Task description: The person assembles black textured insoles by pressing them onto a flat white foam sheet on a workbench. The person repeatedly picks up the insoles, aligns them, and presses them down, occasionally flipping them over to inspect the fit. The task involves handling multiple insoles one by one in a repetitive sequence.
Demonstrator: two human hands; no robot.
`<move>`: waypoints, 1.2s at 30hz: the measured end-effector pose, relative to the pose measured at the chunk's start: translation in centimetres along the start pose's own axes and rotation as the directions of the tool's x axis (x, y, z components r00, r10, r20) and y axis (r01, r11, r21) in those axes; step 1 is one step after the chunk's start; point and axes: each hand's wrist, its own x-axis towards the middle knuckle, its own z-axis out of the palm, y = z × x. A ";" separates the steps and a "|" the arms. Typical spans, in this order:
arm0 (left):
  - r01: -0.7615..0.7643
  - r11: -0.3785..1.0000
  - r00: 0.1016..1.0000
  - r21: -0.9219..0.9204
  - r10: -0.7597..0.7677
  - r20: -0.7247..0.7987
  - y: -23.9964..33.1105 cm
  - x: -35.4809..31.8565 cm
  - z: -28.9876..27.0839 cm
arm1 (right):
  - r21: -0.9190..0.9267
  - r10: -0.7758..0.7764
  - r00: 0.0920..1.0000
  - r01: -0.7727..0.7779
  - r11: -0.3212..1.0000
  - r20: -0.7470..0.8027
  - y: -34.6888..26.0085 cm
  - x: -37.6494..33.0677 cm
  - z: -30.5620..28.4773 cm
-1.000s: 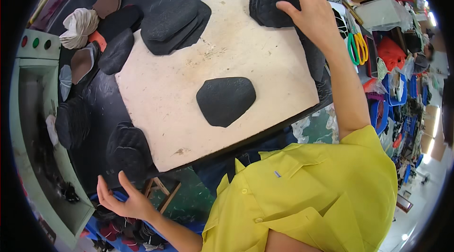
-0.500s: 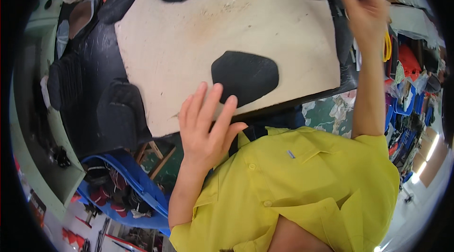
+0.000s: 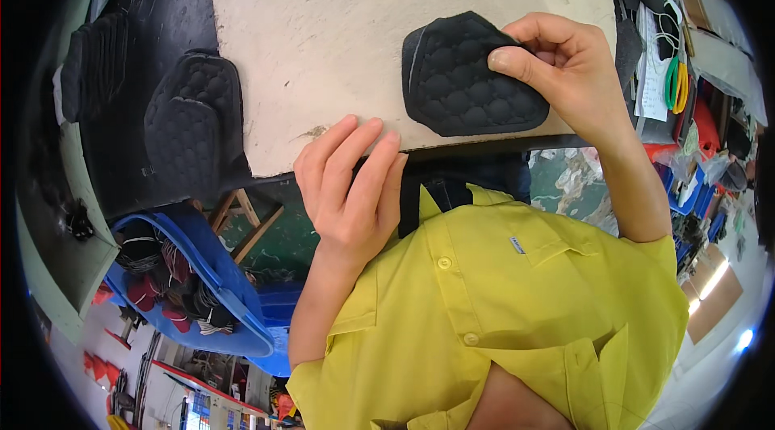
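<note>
My right hand point(image 3: 565, 71) pinches a black quilted fabric pad point(image 3: 464, 83) by its right side, thumb on top. The pad lies over the near right part of a pale board point(image 3: 323, 34). Along its left edge shows a strip of a plain dark piece point(image 3: 410, 54), mostly hidden beneath it. My left hand point(image 3: 347, 188) lies at the board's near edge with its fingers stretched out and holds nothing. A gap separates its fingertips from the pad.
Black quilted pads point(image 3: 194, 119) lie on the dark table left of the board, beside a row of stacked black pads point(image 3: 97, 67). A blue bin point(image 3: 230, 293) with dark and maroon bundles stands below. Yellow and green loops point(image 3: 676, 84) hang at the right.
My right hand has come from the far right edge toward me and now holds the quilted pad over the spot of the plain black piece. My left hand stays near the board's edge.
</note>
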 end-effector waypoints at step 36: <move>-0.234 0.964 0.912 0.128 0.172 0.373 2.2 4.3 2.9 | -0.493 -0.415 0.907 0.331 0.805 -0.069 1.6 0.9 1.3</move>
